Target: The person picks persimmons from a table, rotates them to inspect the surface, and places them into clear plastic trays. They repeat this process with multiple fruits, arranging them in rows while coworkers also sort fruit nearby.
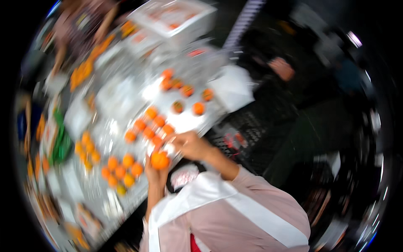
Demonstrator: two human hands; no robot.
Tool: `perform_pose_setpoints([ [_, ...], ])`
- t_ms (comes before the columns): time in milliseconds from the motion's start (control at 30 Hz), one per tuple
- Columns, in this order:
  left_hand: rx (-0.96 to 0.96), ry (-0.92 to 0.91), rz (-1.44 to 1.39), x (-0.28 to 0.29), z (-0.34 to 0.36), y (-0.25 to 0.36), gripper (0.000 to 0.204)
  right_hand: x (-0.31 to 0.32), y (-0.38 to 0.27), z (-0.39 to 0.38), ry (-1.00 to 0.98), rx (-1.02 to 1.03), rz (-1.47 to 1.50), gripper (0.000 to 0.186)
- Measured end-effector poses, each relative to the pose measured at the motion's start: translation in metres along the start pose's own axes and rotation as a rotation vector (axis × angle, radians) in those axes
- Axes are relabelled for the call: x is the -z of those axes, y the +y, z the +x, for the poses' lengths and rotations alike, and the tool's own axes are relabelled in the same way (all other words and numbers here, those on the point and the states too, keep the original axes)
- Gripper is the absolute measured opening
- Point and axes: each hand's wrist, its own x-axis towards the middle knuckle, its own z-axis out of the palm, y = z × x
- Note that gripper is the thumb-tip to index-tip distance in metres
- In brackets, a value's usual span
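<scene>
Close in front of my body, my left hand (155,172) is wrapped round a round orange fruit (160,160); blur hides its finer details. Just above and to the right, my right hand (189,145) has its fingers drawn together, with something small and pale by their tips that I cannot make out. A cluster of orange fruits (148,133) lies on the table beyond my hands. Farther off are several persimmons (178,107) with dark green leafy tops. To the left sits another group of orange fruits (120,171), and past it a group of yellower ones (87,148).
A white box (197,26) stands at the far end of the pale table (98,185), near clear plastic wrapping (199,63). White sheet material (233,88) lies at the right corner. Green bagging (62,140) is at the left. Another person (79,29) works across the table.
</scene>
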Motion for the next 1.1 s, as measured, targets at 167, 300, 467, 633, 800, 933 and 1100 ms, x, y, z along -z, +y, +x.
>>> perform_pose_setpoints([
  [167, -0.130, -0.188, -0.159, -0.032, -0.004, 0.018, 0.061, 0.012, 0.001, 0.025, -0.005, 0.057, -0.147, 0.016],
  [300, -0.245, -0.172, -0.207, -0.032, -0.006, 0.014, 0.061, 0.014, 0.028, 0.041, -0.180, -0.008, -0.057, 0.025],
  [467, -0.325, 0.001, -0.117, -0.036, 0.001, -0.001, 0.056, 0.002, 0.024, 0.067, -0.364, 0.330, -0.073, 0.044],
  [633, -0.420, 0.186, -0.010, -0.043, 0.000, -0.016, 0.055, -0.020, 0.050, 0.072, -0.518, 0.424, 0.129, 0.026],
  [800, -0.370, 0.283, -0.043, -0.045, -0.004, -0.014, 0.059, -0.021, 0.064, 0.081, -0.546, -0.033, 0.410, 0.007],
  [933, -0.303, 0.223, -0.157, -0.035, -0.009, 0.002, 0.067, 0.014, 0.078, 0.081, -0.328, -0.180, 0.295, 0.015],
  [1100, -0.281, 0.206, -0.376, -0.008, -0.010, 0.019, 0.058, 0.065, 0.096, 0.052, -0.546, -0.331, -0.484, 0.020],
])
